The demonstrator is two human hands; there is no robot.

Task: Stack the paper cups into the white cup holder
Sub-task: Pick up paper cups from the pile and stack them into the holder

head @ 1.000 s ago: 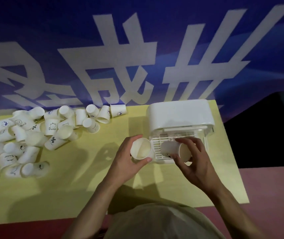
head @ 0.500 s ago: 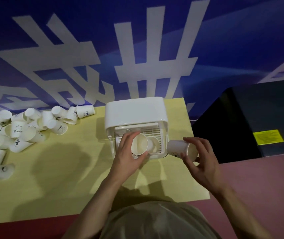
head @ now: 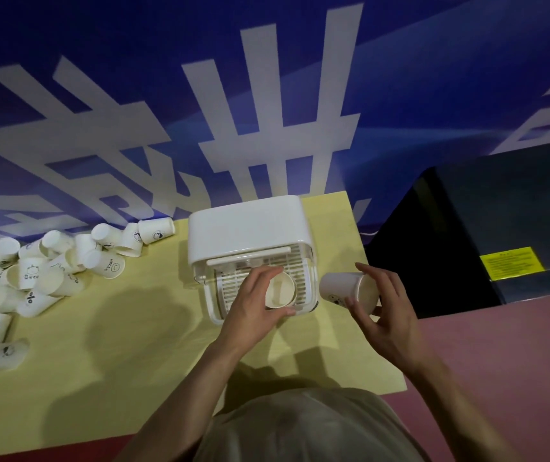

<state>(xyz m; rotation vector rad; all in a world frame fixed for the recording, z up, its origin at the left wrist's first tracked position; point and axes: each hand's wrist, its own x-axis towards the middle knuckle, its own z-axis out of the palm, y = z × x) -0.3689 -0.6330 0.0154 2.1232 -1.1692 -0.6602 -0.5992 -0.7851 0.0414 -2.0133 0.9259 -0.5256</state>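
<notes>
- Behind the yellow table hangs a blue banner with large white characters; a black box with a yellow label stands to the right, and the floor there is reddish.
- The white holder sits near the table's far right corner, its slatted tray open toward the person.
- The left hand is over the tray, fingers and thumb curled around a cup whose mouth faces up toward the camera. The cup is inside the tray's outline; whether it touches the slats cannot be told.
- The right hand grips a second cup just beside the holder's right edge, apart from it. This cup lies on its side, base pointing left toward the holder, a small printed mark on its wall. Fingertips pinch it around the rim.
- A pile of loose cups lies at the table's left, well apart from the holder, most on their sides, some with printed words and small faces.
- At the bottom edge the person's grey shirt shows.
</notes>
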